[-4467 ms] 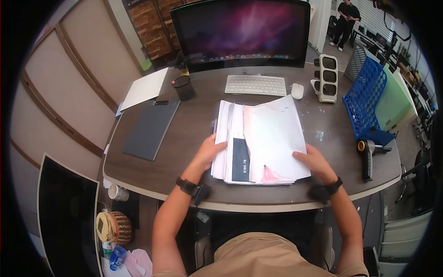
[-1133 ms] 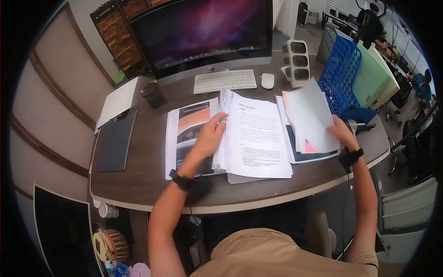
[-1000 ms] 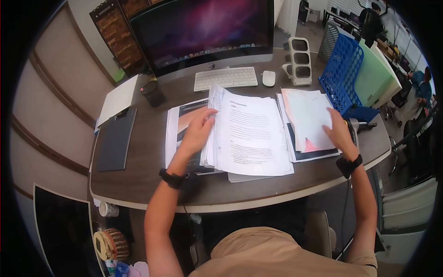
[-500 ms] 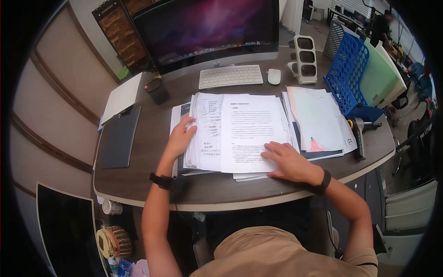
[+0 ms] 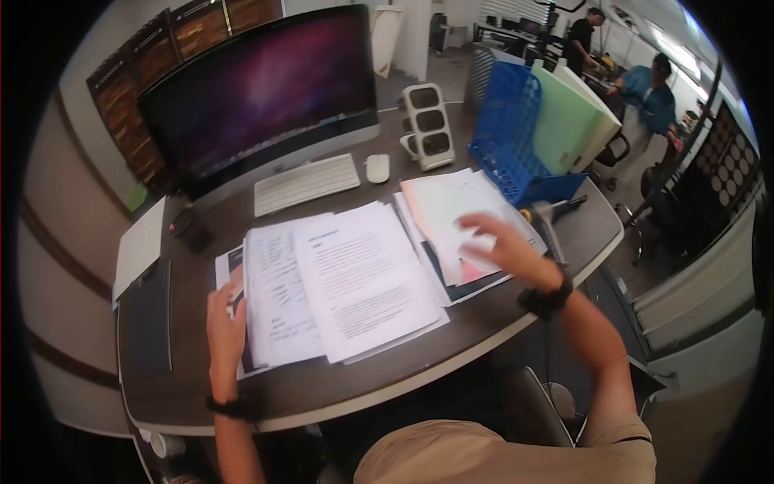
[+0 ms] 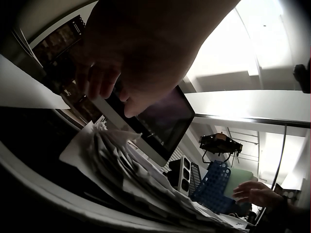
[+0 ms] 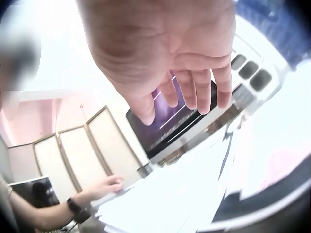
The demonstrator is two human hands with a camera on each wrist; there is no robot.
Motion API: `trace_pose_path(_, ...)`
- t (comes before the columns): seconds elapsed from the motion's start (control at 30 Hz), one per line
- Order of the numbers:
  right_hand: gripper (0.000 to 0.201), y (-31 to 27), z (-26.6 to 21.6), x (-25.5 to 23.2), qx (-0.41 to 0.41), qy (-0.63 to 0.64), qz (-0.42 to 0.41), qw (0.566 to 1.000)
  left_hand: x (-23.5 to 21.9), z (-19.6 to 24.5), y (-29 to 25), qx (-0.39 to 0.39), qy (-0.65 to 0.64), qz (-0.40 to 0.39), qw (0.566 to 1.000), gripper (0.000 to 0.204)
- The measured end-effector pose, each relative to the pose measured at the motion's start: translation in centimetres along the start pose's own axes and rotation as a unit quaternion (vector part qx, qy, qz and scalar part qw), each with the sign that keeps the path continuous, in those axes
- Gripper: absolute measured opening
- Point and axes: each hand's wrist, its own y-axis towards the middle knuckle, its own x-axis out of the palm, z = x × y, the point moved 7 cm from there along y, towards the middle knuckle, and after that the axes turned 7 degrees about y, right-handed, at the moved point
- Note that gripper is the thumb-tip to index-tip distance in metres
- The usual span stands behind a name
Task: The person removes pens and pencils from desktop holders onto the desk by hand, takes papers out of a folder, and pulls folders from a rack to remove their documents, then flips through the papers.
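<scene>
Two overlapping parts of a paper stack lie in the middle of the desk: a handwritten sheet (image 5: pixel 276 294) on the left and a printed page (image 5: pixel 367 278) on the right. My left hand (image 5: pixel 226 327) is beside the stack's left edge, fingers loosely bent, gripping nothing. Loose, uneven sheet edges (image 6: pixel 121 162) show below it in the left wrist view. Slightly blurred, my right hand (image 5: pixel 512 252) hovers over the right-hand pile, whose top is a white sheet with a pink patch (image 5: pixel 443 206). Its fingers (image 7: pixel 199 92) hang apart with nothing between them.
Behind the papers stand a monitor (image 5: pixel 266 97), a keyboard (image 5: pixel 306 184), a mouse (image 5: pixel 377 168) and a beige three-slot holder (image 5: pixel 429 125). A blue file rack (image 5: pixel 504 121) and a yellow-and-black handheld tool (image 5: pixel 548 230) are at right. A dark clipboard (image 5: pixel 151 323) lies left.
The stack has been parted, with papers laid left and right, and opened to handwritten and printed pages. My right hand has lifted off the printed page and moved right. The head view has turned right.
</scene>
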Motion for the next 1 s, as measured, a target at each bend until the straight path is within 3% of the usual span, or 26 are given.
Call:
trace_pose_path(0.07,0.035,0.6,3.4,-8.0,-0.012,0.013,0.151,0.988,-0.7,1.2,-1.5,-0.014,-0.030,-0.014,0.999,0.031)
trace_pose_path(0.1,0.032,0.6,5.5,-11.9,0.012,0.111,0.221,0.969,-0.1,1.6,-2.7,-0.079,-0.132,-0.046,0.987,0.028)
trace_pose_path(0.13,0.030,0.2,7.0,-16.0,0.013,0.124,0.313,0.941,0.7,2.0,-3.9,-0.143,-0.231,-0.078,0.959,0.025)
trace_pose_path(0.2,0.044,-1.4,10.8,-23.3,0.023,0.053,0.458,0.887,1.0,4.0,-5.6,-0.140,-0.259,-0.091,0.951,0.023)
trace_pose_path(0.23,0.044,-1.4,12.4,-25.4,0.021,0.052,0.458,0.887,1.3,4.8,-6.4,-0.139,-0.282,-0.104,0.944,0.022)
trace_pose_path(0.3,0.056,-2.3,14.8,-29.2,0.014,-0.094,0.550,0.830,2.1,5.5,-7.8,-0.152,-0.305,-0.105,0.934,0.022)
trace_pose_path(0.43,0.059,-0.7,17.3,-31.2,0.042,-0.139,0.524,0.839,3.3,6.3,-9.5,-0.155,-0.327,-0.123,0.924,0.021)
trace_pose_path(0.5,0.060,0.5,16.0,-30.4,0.118,-0.122,0.476,0.863,3.7,6.0,-10.3,-0.137,-0.310,-0.122,0.933,0.021)
trace_pose_path(0.57,0.045,0.9,14.2,-28.5,0.156,-0.010,0.468,0.870,4.3,5.3,-10.8,-0.130,-0.312,-0.114,0.934,0.022)
trace_pose_path(0.8,0.047,2.7,16.6,-32.9,0.055,-0.050,0.511,0.857,4.6,4.9,-11.3,-0.153,-0.301,-0.104,0.935,0.022)
trace_pose_path(1.0,0.047,0.5,5.2,-36.7,-0.102,-0.041,0.528,0.842,4.6,4.8,-11.2,-0.155,-0.311,-0.106,0.932,0.022)
